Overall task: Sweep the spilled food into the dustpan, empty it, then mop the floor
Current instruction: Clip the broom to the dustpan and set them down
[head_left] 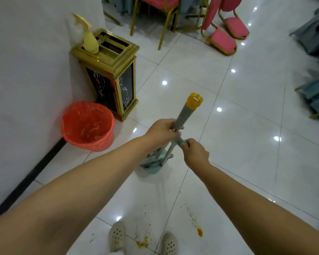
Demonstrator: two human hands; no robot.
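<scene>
Dustpan (151, 165) and broom head sit on the floor (247, 153) below both grips, blurred together and partly hidden by the handles (184, 116). Left hand (162, 132) closes on the grey handle; right hand (195, 153) clasps just beneath it. Spilled food (142, 243) lies behind, between the shoes.

Teal dustpan (152, 165) with grey broom (184, 115) upright on tiles; orange food smears (142, 243) near shoes.

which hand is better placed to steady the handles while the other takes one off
Left. The left hand already wraps the grey handle high up; the right hand grips the thinner handle lower down.
</scene>
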